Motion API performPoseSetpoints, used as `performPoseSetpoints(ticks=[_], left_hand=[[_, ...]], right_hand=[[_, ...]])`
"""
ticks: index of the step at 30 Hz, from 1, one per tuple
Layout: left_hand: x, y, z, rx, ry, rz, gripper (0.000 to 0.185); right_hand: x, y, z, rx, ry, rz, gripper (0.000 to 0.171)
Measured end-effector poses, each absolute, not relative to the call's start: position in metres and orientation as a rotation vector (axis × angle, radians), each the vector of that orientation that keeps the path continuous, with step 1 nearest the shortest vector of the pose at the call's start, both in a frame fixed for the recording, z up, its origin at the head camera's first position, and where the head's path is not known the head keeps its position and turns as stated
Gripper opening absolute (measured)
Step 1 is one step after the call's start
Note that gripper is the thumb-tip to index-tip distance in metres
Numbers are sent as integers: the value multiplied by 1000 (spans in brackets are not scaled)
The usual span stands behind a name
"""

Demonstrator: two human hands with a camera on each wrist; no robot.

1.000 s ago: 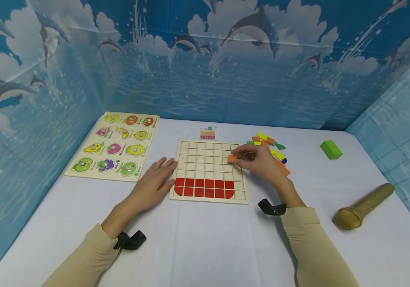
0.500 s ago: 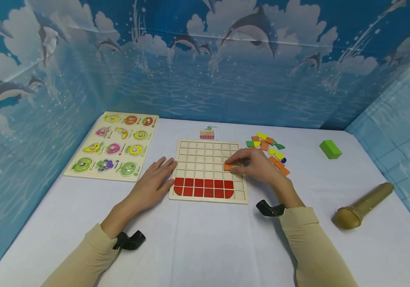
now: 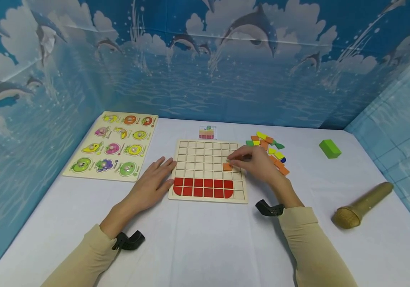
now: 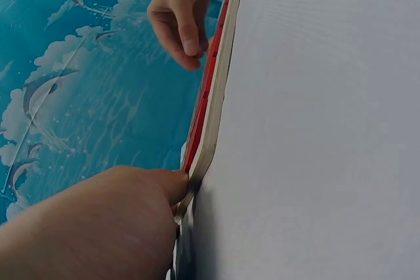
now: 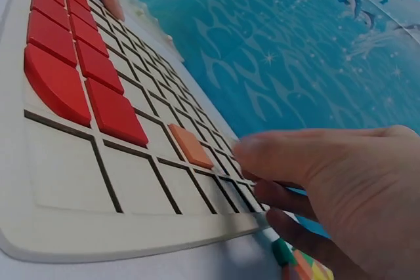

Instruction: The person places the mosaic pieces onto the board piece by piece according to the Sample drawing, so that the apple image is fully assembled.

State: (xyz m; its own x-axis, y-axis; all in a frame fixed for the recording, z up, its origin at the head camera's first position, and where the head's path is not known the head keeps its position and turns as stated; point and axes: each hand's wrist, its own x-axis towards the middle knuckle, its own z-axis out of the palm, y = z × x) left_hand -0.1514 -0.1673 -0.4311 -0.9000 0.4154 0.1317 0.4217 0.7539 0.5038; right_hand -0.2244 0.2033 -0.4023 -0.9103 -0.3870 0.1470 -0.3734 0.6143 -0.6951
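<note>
A wooden grid board point(image 3: 201, 159) lies in the middle of the white table, its two lowest rows holding red tiles point(image 3: 203, 187) with rounded bottom corners. One orange square tile point(image 3: 227, 167) sits in a cell above the rightmost red column, one row apart from the red. My right hand point(image 3: 258, 161) hovers just above and right of that tile; the right wrist view shows its loosely bent fingers point(image 5: 269, 155) apart from the tile and holding nothing. At the board's left edge rests my left hand point(image 3: 152, 181), fingers extended, with its thumb against the rim in the left wrist view.
Loose orange, yellow, green and blue pieces point(image 3: 269, 147) lie right of the board. A small picture card point(image 3: 207, 132) is behind it. A fruit puzzle board point(image 3: 111, 147) stands left; a green block point(image 3: 330, 148) and gold microphone point(image 3: 362, 205) lie right. Printed curtains enclose the back and sides.
My right hand brought the orange tile left and down onto the board, let go of it in a cell, and lifted slightly away. The left hand has stayed at the board's edge.
</note>
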Motion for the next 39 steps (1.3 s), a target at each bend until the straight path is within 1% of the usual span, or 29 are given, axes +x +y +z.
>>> performPoseSetpoints(ticks=[6,12,17,19,23,27,32,35,39], left_hand=[[-152,-167,-431,-698,-2927,-845,63],[-151,-168,-433,-691,-2933,-847,64],[-151,-168,-432,-691,-2932,-847,63],[-151,-168,-431,-692,-2930,-849,63],[-151,-168,-431,-690,-2930,-851,63],[-151,-167,-431,-690,-2933,-850,63],[-151,-168,-431,-690,-2932,-849,63],[-151,-168,-431,-688,-2931,-850,63],[-152,-168,-432,-688,-2928,-851,63]], right_hand=[[-226,214,-404,-422,3002,-1258,20],[-227,223,-407,-236,3106,-1202,22],[-225,232,-400,-130,3102,-1091,30],[-225,237,-397,-130,3070,-1048,36],[-226,243,-394,-163,3023,-988,39],[-225,243,-391,-173,2981,-969,39],[-225,242,-388,-214,2984,-948,34],[-225,240,-387,-278,2973,-965,32],[-226,231,-386,-434,2869,-1032,30]])
